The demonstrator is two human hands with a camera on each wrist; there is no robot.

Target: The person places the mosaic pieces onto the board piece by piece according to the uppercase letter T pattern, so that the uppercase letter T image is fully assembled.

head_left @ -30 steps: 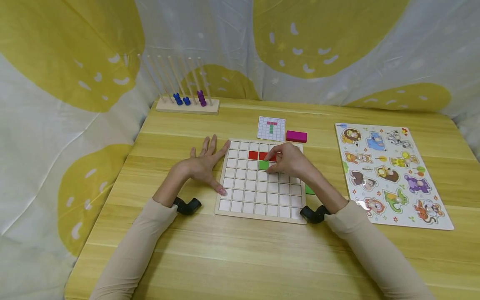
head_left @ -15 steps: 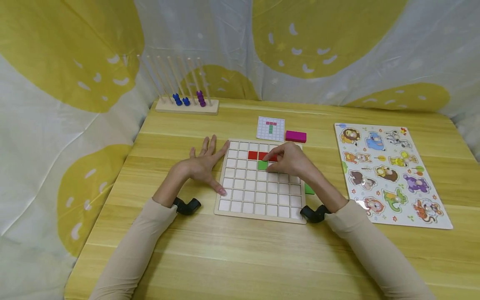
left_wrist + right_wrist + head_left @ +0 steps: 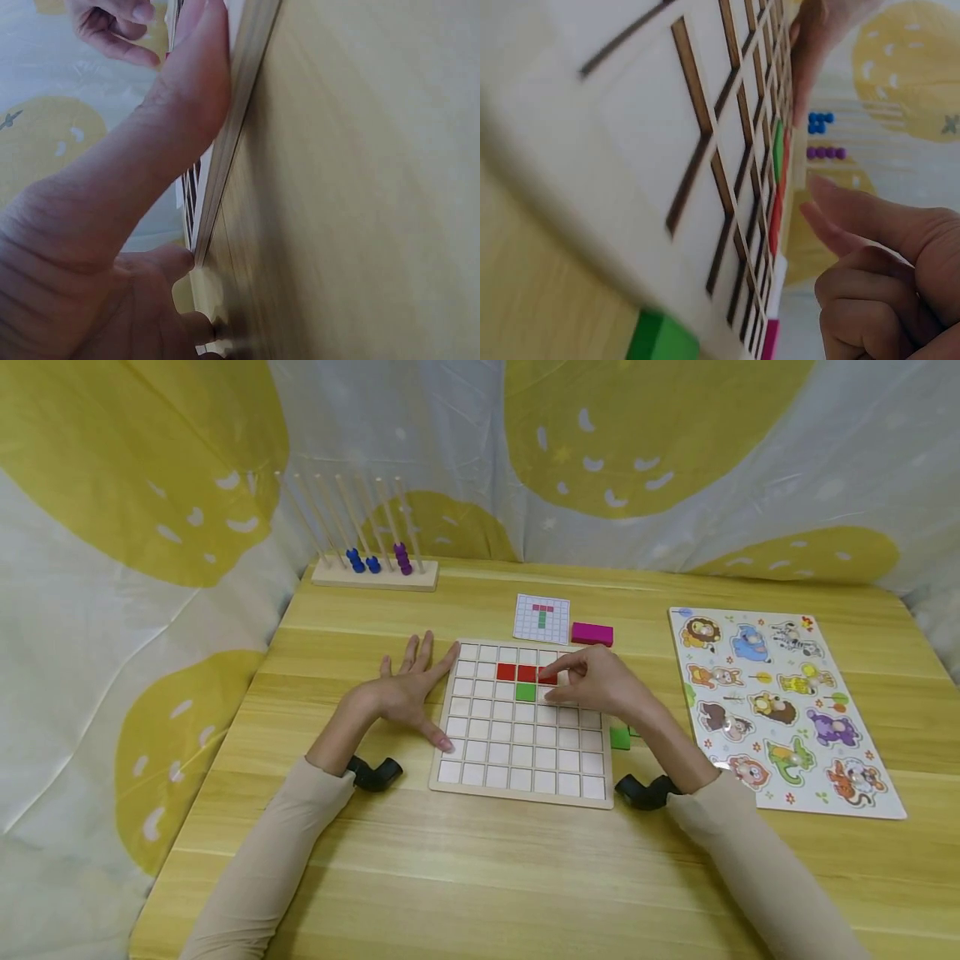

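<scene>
A square wooden grid board (image 3: pixel 497 775) with white cells lies on the table. Three red tiles (image 3: pixel 506 672) form a row near its far side, and one green tile (image 3: pixel 526 692) sits below the middle one. My left hand (image 3: pixel 397 695) is spread beside the board's left edge, its thumb resting on the board. Above the right part of the grid hovers my right hand (image 3: pixel 600 681), thumb and index finger apart with nothing between them. In the right wrist view, its other fingers (image 3: pixel 862 326) are curled in.
Behind the board lie a pattern card (image 3: pixel 542 619) showing a red-and-green T and a magenta block (image 3: pixel 592 634). Green pieces (image 3: pixel 619 738) lie at its right edge. A peg abacus (image 3: pixel 375 577) stands back left; an animal puzzle (image 3: pixel 787 718) lies on the right.
My right hand has drawn back slightly to the right from the green tile, which stays in its cell and is more fully visible. The left hand has kept its place.
</scene>
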